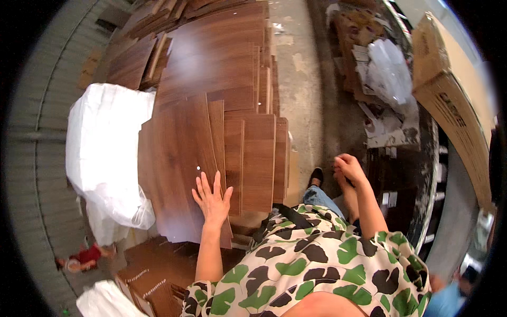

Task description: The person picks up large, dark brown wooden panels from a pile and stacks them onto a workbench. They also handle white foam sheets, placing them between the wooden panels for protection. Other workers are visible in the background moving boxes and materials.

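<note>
My left hand (212, 199) is open, fingers spread, over a dark brown wood-look board (177, 142); its fingertips seem to touch the surface. Just beyond the fingers a small white dot (198, 168) shows on that board. The board lies on top of a stack, partly over a second narrow board (217, 124) and more brown panels (259, 158) to the right. My right hand (347, 168) hangs off to the right above the floor, away from the stack. Its fingers are curled closed, and whatever they may hold is hidden.
More brown panels (216, 58) are stacked farther ahead. White wrapped bundles (108, 137) stand left of the boards, cardboard boxes (153, 264) below. Rightward, a cluttered bench holds a clear plastic bag (390, 71) beside a large carton (454, 100). Another person (87, 259) is at lower left.
</note>
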Available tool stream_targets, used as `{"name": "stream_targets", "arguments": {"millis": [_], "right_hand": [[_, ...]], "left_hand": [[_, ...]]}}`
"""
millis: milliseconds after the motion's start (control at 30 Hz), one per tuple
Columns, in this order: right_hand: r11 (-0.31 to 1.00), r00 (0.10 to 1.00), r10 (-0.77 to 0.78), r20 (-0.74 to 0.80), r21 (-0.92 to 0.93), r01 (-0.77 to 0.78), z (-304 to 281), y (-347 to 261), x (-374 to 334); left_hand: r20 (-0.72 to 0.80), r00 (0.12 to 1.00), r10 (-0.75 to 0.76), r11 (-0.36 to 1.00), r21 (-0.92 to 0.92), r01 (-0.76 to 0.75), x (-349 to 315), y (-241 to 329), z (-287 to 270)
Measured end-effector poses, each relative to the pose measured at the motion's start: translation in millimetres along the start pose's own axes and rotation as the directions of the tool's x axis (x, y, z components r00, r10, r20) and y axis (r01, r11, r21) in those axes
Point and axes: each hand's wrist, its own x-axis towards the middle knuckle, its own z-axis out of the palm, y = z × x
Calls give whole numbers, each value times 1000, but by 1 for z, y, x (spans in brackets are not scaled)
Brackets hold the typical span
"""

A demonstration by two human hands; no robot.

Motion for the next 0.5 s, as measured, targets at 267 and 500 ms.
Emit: {"name": "stream_targets", "arguments": {"millis": [267,500], "right_hand": [[922,991,114,-68,-365,-131,-111,93,58],[879,998,48,-43,-472,-62,-120,45,75]], "left_hand": [[-152,986,-76,996,-67,66,13,-19,31],[-407,909,-89,977,143,159,-60,19,3]]}}
